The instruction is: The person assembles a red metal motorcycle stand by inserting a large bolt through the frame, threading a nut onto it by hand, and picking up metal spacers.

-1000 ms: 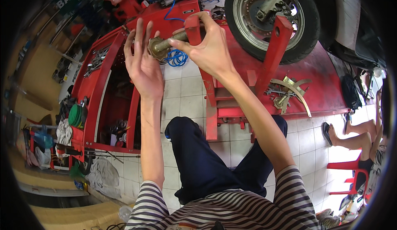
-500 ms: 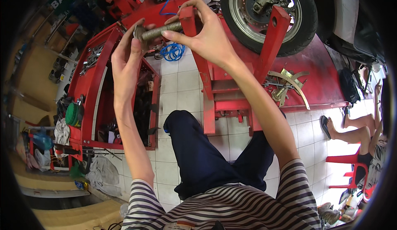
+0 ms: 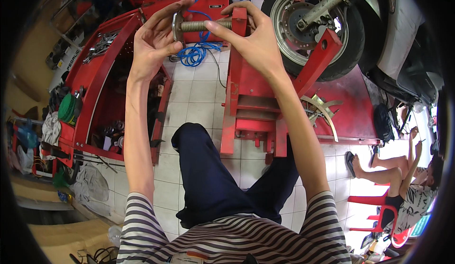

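Note:
A thick threaded bolt (image 3: 196, 26) lies nearly level, its right end at the top of a red metal upright (image 3: 240, 18). At its left end is a flat metal head (image 3: 177, 26), seen almost edge-on. My left hand (image 3: 156, 43) curls round this head, thumb at its lower edge and fingers at the upper side. My right hand (image 3: 256, 41) wraps the red upright, some fingers hidden behind it, while its thumb rests on the bolt's thread. A second red arm with a hole (image 3: 318, 57) slants up on the right.
A motorcycle wheel (image 3: 284, 8) stands on a red platform (image 3: 353, 107) beyond the upright. Curved metal parts (image 3: 327, 117) lie on it. At left is a red tool cabinet (image 3: 85, 114) with wrenches; a blue hose (image 3: 192, 55) coils between. A person (image 3: 398, 183) sits at far right.
The view has shifted, so the scene sits differently. The bolt looks more level, and its head has turned edge-on. My left fingers have spread round the head; my right hand stays at the upright.

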`<action>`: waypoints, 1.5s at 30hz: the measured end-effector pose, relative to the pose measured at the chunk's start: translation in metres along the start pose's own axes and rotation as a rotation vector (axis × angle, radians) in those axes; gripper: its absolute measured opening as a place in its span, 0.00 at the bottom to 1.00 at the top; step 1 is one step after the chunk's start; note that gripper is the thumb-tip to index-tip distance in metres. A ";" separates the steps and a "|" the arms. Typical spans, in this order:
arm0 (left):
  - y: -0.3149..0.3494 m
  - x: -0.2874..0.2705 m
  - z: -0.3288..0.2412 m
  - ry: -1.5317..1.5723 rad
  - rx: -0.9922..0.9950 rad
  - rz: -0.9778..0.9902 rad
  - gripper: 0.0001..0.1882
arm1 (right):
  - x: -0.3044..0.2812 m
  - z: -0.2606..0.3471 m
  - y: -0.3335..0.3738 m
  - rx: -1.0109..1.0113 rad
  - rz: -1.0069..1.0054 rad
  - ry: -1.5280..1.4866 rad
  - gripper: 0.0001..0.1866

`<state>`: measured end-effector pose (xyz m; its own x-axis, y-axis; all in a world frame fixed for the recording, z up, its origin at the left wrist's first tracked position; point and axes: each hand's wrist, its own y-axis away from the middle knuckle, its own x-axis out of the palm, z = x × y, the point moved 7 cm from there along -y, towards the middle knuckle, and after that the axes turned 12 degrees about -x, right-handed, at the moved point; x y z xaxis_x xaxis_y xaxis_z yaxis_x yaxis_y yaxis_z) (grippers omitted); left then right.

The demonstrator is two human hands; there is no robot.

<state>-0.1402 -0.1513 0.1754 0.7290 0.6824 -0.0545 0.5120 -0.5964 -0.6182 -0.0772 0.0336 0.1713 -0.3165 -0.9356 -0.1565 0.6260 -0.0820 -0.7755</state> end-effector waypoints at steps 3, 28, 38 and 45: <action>-0.001 0.002 0.011 0.052 0.032 -0.030 0.40 | -0.001 -0.004 0.000 -0.025 -0.087 -0.060 0.24; 0.010 0.016 0.002 0.088 -0.158 -0.227 0.25 | 0.005 -0.016 0.003 -0.013 -0.123 -0.075 0.32; 0.021 0.011 0.010 -0.198 -0.599 -0.177 0.31 | 0.006 -0.014 0.004 -0.061 -0.144 -0.086 0.27; 0.009 0.014 -0.002 -0.372 -0.327 -0.062 0.25 | 0.009 -0.009 0.009 0.021 -0.158 -0.237 0.26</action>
<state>-0.1249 -0.1482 0.1708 0.5116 0.7898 -0.3385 0.7085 -0.6106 -0.3539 -0.0810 0.0278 0.1577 -0.2368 -0.9648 0.1145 0.5976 -0.2376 -0.7658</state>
